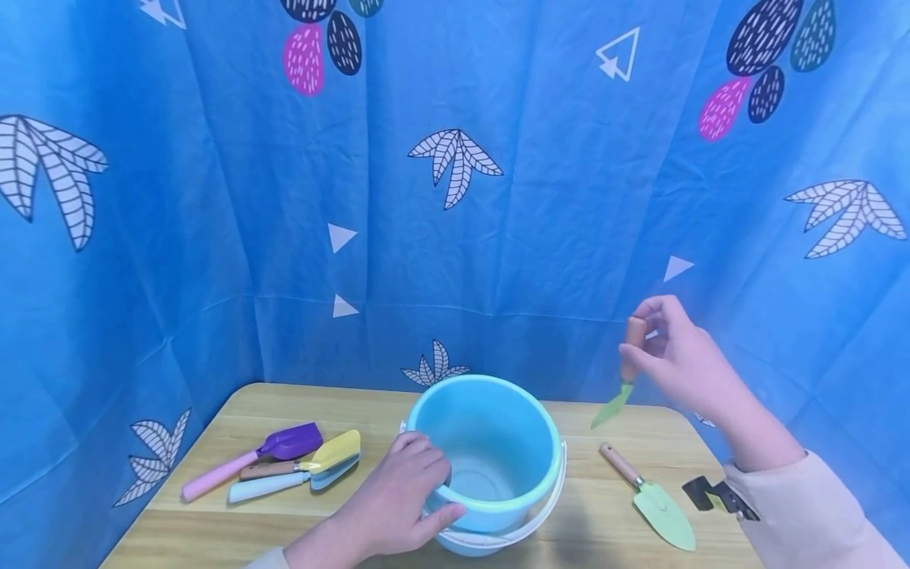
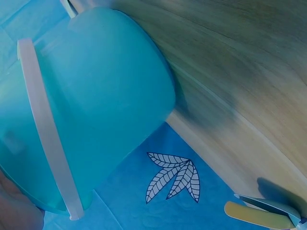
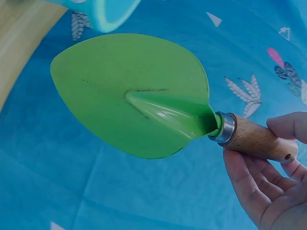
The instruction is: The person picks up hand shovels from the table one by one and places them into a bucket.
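My right hand holds a green garden trowel by its wooden handle, pinched between thumb and fingers. In the head view its blade points down, above the table's back right. My left hand grips the near left rim of a light blue bucket, thumb outside the wall and the other fingers partly hidden over the edge. The bucket stands upright at the middle of the table and its inside shows no tools. Its white carry handle hangs down against the outer wall.
A second light green trowel lies on the wooden table right of the bucket. At the left lie a purple shovel with a pink handle, a yellow trowel and a blue shovel. A blue patterned curtain hangs behind.
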Demonstrator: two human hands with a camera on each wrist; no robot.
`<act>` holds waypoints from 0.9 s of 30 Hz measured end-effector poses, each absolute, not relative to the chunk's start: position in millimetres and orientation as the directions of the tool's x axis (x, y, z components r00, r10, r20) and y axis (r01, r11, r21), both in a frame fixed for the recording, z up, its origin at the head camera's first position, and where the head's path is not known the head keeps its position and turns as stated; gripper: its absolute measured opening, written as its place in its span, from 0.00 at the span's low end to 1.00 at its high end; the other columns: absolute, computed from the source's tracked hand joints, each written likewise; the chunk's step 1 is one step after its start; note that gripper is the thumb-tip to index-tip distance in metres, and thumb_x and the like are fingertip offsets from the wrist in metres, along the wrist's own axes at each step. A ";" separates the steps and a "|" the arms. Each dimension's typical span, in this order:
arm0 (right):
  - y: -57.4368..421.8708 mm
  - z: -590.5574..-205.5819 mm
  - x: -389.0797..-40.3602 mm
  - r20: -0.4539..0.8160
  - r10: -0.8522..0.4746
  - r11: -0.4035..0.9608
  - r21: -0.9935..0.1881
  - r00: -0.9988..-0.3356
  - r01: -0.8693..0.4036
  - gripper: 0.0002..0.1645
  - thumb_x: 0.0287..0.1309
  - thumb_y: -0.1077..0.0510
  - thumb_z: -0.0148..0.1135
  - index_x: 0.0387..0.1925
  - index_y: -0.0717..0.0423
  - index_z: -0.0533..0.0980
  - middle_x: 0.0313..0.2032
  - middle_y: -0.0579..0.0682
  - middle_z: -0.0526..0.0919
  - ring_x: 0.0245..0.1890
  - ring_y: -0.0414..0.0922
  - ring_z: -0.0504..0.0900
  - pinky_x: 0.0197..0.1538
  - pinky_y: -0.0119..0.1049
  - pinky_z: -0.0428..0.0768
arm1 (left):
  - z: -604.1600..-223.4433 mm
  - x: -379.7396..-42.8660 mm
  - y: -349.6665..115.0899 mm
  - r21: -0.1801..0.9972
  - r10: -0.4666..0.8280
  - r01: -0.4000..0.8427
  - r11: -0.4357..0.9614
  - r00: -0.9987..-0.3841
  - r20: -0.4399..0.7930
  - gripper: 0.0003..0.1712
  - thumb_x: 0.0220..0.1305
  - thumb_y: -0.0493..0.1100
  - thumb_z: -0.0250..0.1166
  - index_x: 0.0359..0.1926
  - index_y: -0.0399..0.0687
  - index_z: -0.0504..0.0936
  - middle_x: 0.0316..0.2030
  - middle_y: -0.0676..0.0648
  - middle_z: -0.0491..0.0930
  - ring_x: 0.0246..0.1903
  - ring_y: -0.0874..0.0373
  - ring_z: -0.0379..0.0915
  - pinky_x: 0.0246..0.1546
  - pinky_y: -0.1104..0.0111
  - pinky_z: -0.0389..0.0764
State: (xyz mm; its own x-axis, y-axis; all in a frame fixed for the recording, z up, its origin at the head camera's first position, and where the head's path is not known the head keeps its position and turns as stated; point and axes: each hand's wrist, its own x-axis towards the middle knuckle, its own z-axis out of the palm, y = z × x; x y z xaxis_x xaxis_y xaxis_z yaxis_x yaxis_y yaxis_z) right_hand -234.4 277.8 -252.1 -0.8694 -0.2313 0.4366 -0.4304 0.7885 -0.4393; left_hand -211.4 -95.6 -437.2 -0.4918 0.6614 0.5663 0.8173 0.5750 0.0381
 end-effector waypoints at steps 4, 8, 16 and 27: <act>270.8 -242.6 -233.3 0.474 -0.237 0.775 -0.433 -0.848 -0.459 0.30 0.67 0.51 0.64 0.59 0.57 0.60 0.44 0.56 0.81 0.47 0.58 0.84 0.48 0.58 0.78 | -437.1 -211.1 -95.8 0.044 0.661 0.812 0.581 -0.503 0.557 0.18 0.73 0.64 0.52 0.34 0.60 0.72 0.33 0.63 0.71 0.42 0.64 0.67 0.58 0.58 0.65; 262.8 -238.0 -232.5 0.490 -0.238 0.763 -0.439 -0.839 -0.474 0.30 0.67 0.51 0.64 0.60 0.57 0.60 0.49 0.60 0.80 0.48 0.59 0.84 0.48 0.59 0.79 | -436.8 -211.0 -96.1 0.047 0.659 0.810 0.584 -0.507 0.556 0.18 0.73 0.64 0.52 0.34 0.60 0.72 0.33 0.63 0.71 0.41 0.64 0.67 0.58 0.58 0.66; 246.1 -235.7 -233.3 0.478 -0.266 0.740 -0.456 -0.837 -0.495 0.28 0.67 0.51 0.64 0.59 0.55 0.60 0.48 0.55 0.79 0.46 0.53 0.84 0.47 0.53 0.79 | -437.6 -211.7 -95.8 0.037 0.656 0.815 0.579 -0.492 0.572 0.17 0.73 0.63 0.52 0.35 0.59 0.73 0.33 0.63 0.71 0.42 0.64 0.67 0.57 0.59 0.66; 220.2 -235.0 -237.8 0.488 -0.351 0.686 -0.446 -0.799 -0.575 0.26 0.66 0.58 0.65 0.56 0.54 0.61 0.43 0.53 0.80 0.41 0.47 0.86 0.46 0.49 0.82 | -435.8 -209.7 -94.6 0.044 0.653 0.808 0.588 -0.506 0.563 0.17 0.73 0.63 0.53 0.34 0.59 0.73 0.32 0.63 0.71 0.41 0.64 0.67 0.56 0.59 0.66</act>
State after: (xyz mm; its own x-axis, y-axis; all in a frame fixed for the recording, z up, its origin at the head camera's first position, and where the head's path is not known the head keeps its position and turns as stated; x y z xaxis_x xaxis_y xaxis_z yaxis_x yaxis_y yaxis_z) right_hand -237.8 220.2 -235.0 -0.7987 -0.3514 0.4884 -0.5746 0.6864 -0.4458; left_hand -209.7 -94.6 -435.8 -0.5061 0.6531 0.5633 0.8078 0.5878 0.0441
